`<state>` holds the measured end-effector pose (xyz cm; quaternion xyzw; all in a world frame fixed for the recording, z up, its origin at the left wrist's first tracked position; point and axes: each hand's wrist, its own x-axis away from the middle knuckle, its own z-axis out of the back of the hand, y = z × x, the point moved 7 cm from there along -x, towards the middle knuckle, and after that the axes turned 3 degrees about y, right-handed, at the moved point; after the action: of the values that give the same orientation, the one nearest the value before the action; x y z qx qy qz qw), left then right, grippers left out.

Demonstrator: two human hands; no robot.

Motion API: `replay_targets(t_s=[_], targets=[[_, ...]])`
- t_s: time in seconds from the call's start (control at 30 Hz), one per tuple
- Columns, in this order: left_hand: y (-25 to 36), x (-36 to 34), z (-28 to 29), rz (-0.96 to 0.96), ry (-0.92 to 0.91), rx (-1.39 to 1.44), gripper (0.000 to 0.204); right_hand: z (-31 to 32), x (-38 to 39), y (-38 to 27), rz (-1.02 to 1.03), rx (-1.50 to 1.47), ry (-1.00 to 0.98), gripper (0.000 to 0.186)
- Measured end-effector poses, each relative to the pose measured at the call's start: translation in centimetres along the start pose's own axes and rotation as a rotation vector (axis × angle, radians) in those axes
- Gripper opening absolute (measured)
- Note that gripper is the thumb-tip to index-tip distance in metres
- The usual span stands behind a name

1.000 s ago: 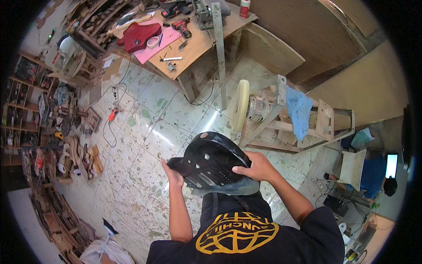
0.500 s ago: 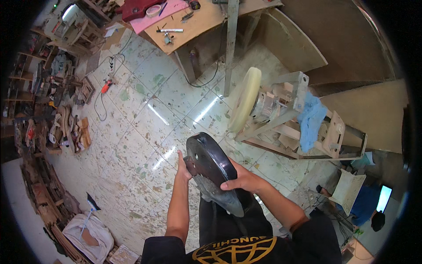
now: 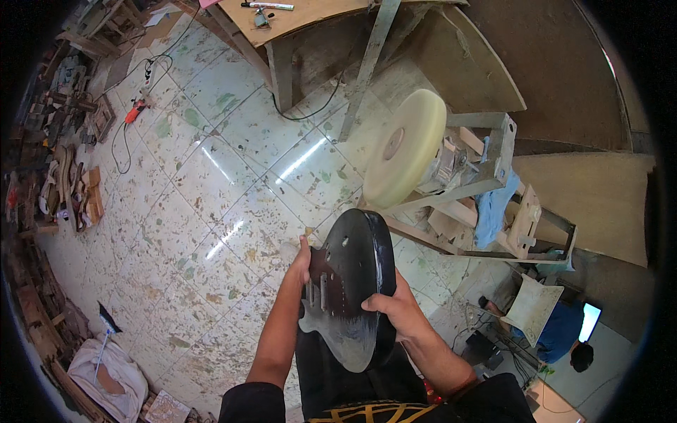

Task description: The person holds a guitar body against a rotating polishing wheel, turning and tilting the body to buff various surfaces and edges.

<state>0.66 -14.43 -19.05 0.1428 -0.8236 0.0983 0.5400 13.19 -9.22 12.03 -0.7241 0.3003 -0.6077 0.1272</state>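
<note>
Both hands hold a black guitar body [image 3: 350,282] upright before the person: the left hand [image 3: 303,259] curls around its left edge, the right hand [image 3: 390,309] clamps its right edge, just below a pale buffing wheel [image 3: 405,156].

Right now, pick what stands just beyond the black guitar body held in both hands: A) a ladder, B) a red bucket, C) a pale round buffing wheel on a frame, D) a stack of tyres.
C: the pale round buffing wheel on its frame rises right past the top edge of the black guitar body, gripped by the left hand and right hand.
</note>
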Motion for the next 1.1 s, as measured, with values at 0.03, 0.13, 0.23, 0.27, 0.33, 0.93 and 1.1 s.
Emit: replay_targets(t_s=[0.03, 0.13, 0.23, 0.27, 0.33, 0.93, 1.1], targets=[[0.1, -0.2, -0.2, 0.002, -0.010, -0.003, 0.095, 0.3, -0.5, 0.2, 0.006, 0.003, 0.009, 0.067], [-0.6, -1.4, 0.0, 0.036, -0.061, -0.040, 0.094, 1.0, -1.3, 0.6, 0.023, -0.040, 0.047, 0.062], [-1.4, -4.5, 3.1, 0.039, -0.021, -0.067, 0.090, 0.2, -2.0, 0.2, 0.009, -0.092, 0.029, 0.059], [-1.9, -6.2, 5.3, 0.052, 0.022, -0.078, 0.088, -0.2, -2.4, 0.4, -0.018, -0.092, 0.012, 0.057], [-2.2, -6.7, 5.7, 0.087, 0.053, -0.110, 0.085, 0.1, -3.4, 0.7, -0.041, -0.106, 0.024, 0.056], [-3.5, -9.5, 7.2, 0.228, 0.095, -0.045, 0.080, 2.7, -8.6, 2.1, -0.191, -0.194, 0.163, 0.045], [-3.8, -11.4, 10.2, 0.184, 0.273, -0.197, 0.088, 2.5, -9.8, 2.1, -0.200, -0.217, 0.158, 0.044]])
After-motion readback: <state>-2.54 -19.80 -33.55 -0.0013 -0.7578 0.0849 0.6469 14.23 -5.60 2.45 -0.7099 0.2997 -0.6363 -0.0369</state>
